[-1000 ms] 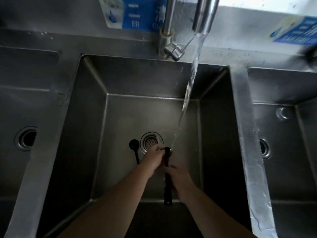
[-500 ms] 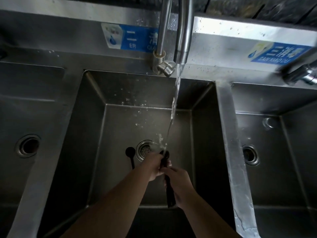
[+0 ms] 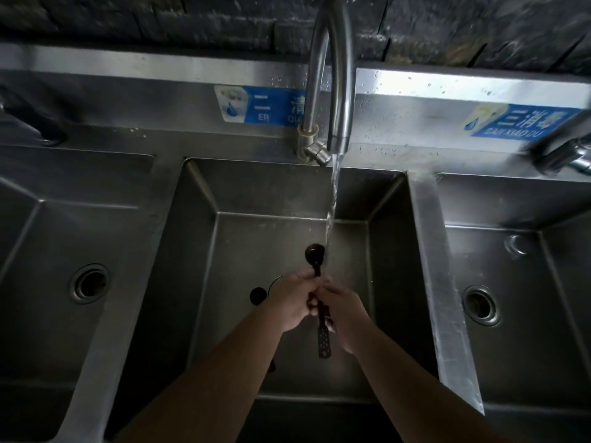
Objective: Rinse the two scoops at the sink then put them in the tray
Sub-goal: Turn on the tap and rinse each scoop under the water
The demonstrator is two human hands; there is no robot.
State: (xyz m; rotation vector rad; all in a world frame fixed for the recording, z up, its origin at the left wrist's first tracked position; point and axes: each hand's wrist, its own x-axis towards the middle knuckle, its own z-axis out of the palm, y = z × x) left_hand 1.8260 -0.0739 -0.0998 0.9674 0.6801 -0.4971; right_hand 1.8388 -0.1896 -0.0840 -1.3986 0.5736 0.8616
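While both hands work close together in the middle basin, they share one item: a black scoop [image 3: 316, 260].

Left hand [image 3: 292, 300]: fingers curled round the upper handle, just below the bowl. Right hand [image 3: 343, 311]: fingers wrapped round the lower handle, touching the left hand. The perforated handle end sticks out toward the person, below both hands.

Scoop in hand: bowl pointing away from the person, just beyond the left hand, at the foot of the water stream [image 3: 332, 199]; the stream appears to pass along the bowl's right edge rather than into it.

Second scoop [image 3: 257, 295]: lying on the basin floor just left of the left hand, most of its handle hidden under the left forearm. Not held.

Drain [image 3: 275, 282]: partly hidden behind the left hand.

Tap [image 3: 340, 100]: beyond the hands, running.

Sink [image 3: 425, 251]: three steel basins; the two outer ones lie well apart from the hands on either side. Blue labels [image 3: 259, 105] on the back wall.

Tray: not in view.

Step in hand, as judged: rinsing the first scoop. To do it well, shift the bowl slightly right so the water lands inside it, turn the handle to wet all faces, and keep a firm hold, since a wet handle may slip.
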